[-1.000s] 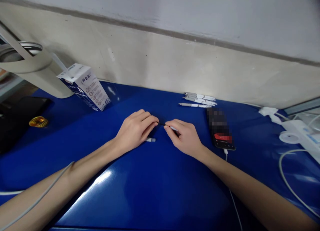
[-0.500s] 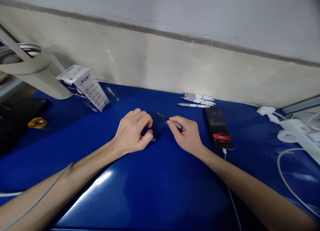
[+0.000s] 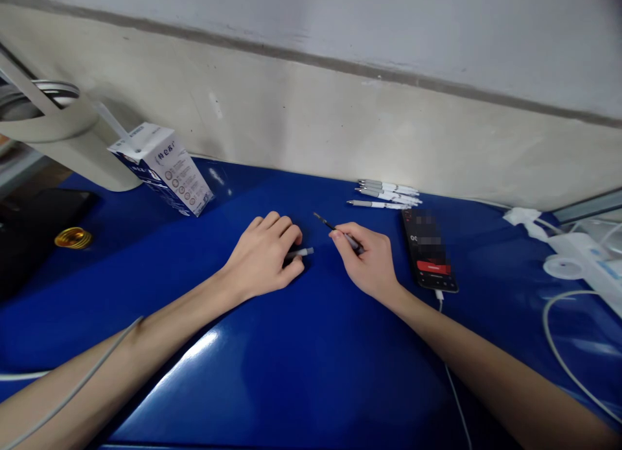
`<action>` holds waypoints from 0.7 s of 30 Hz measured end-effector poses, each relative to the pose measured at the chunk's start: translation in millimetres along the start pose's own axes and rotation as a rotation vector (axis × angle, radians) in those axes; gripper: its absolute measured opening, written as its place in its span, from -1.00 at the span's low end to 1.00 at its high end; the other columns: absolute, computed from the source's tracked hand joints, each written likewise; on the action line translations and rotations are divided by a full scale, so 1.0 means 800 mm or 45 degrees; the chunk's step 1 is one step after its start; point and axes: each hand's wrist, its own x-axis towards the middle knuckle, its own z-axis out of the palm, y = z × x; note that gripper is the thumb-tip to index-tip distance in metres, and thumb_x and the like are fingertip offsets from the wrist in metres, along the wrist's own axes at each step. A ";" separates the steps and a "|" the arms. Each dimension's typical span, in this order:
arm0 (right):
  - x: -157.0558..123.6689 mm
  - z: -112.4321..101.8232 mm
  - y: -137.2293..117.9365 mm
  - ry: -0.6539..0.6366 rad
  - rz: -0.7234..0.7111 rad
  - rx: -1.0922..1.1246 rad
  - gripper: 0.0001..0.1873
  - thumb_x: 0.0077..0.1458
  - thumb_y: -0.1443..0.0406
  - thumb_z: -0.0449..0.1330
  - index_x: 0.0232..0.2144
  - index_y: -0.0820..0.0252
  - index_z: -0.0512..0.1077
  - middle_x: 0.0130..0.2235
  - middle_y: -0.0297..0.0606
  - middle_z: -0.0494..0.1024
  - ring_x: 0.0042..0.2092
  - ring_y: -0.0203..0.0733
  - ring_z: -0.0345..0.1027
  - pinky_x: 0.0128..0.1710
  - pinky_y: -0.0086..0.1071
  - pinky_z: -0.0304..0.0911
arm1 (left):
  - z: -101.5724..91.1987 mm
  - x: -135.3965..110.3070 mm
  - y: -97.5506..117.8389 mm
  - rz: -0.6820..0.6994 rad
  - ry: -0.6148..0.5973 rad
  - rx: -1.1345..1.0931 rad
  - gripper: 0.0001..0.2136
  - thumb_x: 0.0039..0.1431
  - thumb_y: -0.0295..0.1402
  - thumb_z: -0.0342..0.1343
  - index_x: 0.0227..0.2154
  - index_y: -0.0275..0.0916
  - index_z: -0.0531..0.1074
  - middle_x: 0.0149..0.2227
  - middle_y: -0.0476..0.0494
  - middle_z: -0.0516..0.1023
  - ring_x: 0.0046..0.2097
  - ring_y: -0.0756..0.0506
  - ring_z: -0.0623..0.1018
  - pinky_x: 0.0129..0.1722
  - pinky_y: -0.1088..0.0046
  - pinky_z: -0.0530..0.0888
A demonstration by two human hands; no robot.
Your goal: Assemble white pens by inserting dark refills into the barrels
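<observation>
A blue worktop (image 3: 301,385) runs along a cream wall (image 3: 311,132), with a white power strip (image 3: 583,262) at the right and a printed carton (image 3: 162,168) standing tilted at the left. A phone (image 3: 428,259) lies face up beside the person's right hand (image 3: 367,262), and three white pens (image 3: 386,194) lie together near the wall, apparently whole. The left hand (image 3: 260,259) is curled, its fingers (image 3: 291,268) closed around a short white tube (image 3: 302,251), which sticks out past them. The right hand's fingers (image 3: 347,233) pinch the grey end of a thin dark rod (image 3: 330,228), perhaps a pen refill, with its tip pointing up and left. So far, tube and rod stand apart in the air between the hands, not joined.
</observation>
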 end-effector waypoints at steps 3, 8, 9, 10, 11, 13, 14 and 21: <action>0.000 0.001 0.001 0.008 -0.016 -0.016 -0.79 0.21 0.23 0.09 -0.40 0.17 0.46 -0.55 -0.41 0.40 -0.53 -0.39 0.22 -0.49 -0.47 0.10 | 0.000 0.000 -0.001 -0.016 -0.009 -0.030 -0.88 0.22 -0.33 -0.04 -0.32 -0.26 0.33 -0.31 -0.13 0.43 -0.22 -0.16 0.36 -0.27 0.27 0.30; -0.001 0.001 0.001 -0.027 -0.054 -0.010 -0.81 0.20 0.26 0.09 -0.39 0.17 0.46 -0.50 -0.39 0.45 -0.50 -0.37 0.26 -0.47 -0.47 0.11 | 0.003 0.000 -0.008 -0.203 0.168 -0.214 -0.85 0.32 -0.40 -0.15 -0.15 -0.27 0.28 -0.24 -0.13 0.42 -0.21 -0.10 0.39 -0.20 0.33 0.35; -0.001 0.001 0.001 -0.037 -0.061 -0.006 -0.82 0.20 0.27 0.09 -0.39 0.17 0.46 -0.49 -0.38 0.46 -0.49 -0.37 0.27 -0.47 -0.47 0.11 | 0.004 0.000 -0.010 -0.212 0.200 -0.243 -0.85 0.32 -0.41 -0.16 -0.14 -0.26 0.28 -0.22 -0.13 0.42 -0.19 -0.10 0.39 -0.18 0.34 0.35; -0.001 0.001 0.001 -0.046 -0.069 -0.002 -0.82 0.20 0.27 0.09 -0.39 0.17 0.46 -0.49 -0.38 0.47 -0.49 -0.37 0.28 -0.47 -0.47 0.12 | 0.003 0.000 -0.010 -0.216 0.232 -0.265 -0.84 0.32 -0.42 -0.17 -0.13 -0.25 0.27 -0.20 -0.13 0.41 -0.17 -0.10 0.39 -0.18 0.34 0.36; -0.001 0.002 0.001 -0.051 -0.075 0.000 -0.82 0.20 0.27 0.09 -0.39 0.17 0.46 -0.48 -0.38 0.47 -0.49 -0.37 0.28 -0.46 -0.47 0.12 | 0.003 0.001 -0.010 -0.219 0.261 -0.281 -0.84 0.33 -0.43 -0.17 -0.12 -0.24 0.27 -0.18 -0.14 0.40 -0.16 -0.09 0.39 -0.17 0.35 0.36; -0.002 0.002 0.001 -0.058 -0.080 -0.002 -0.81 0.20 0.27 0.09 -0.40 0.17 0.46 -0.48 -0.38 0.47 -0.49 -0.36 0.28 -0.46 -0.46 0.12 | 0.003 0.001 -0.010 -0.232 0.308 -0.304 -0.83 0.33 -0.44 -0.18 -0.11 -0.23 0.26 -0.16 -0.14 0.38 -0.14 -0.08 0.40 -0.17 0.37 0.38; -0.002 0.002 0.002 -0.062 -0.078 -0.001 -0.81 0.20 0.27 0.09 -0.40 0.17 0.47 -0.48 -0.37 0.47 -0.49 -0.36 0.28 -0.46 -0.46 0.12 | 0.002 0.001 -0.009 -0.240 0.323 -0.314 -0.82 0.33 -0.44 -0.19 -0.10 -0.22 0.26 -0.15 -0.14 0.37 -0.14 -0.08 0.40 -0.17 0.38 0.39; -0.003 0.003 0.003 -0.074 -0.083 -0.002 -0.82 0.20 0.28 0.09 -0.38 0.17 0.46 -0.46 -0.36 0.48 -0.47 -0.35 0.30 -0.46 -0.45 0.12 | 0.003 0.000 -0.008 -0.279 0.363 -0.357 -0.82 0.33 -0.45 -0.19 -0.08 -0.20 0.25 -0.11 -0.13 0.33 -0.14 -0.05 0.43 -0.20 0.40 0.43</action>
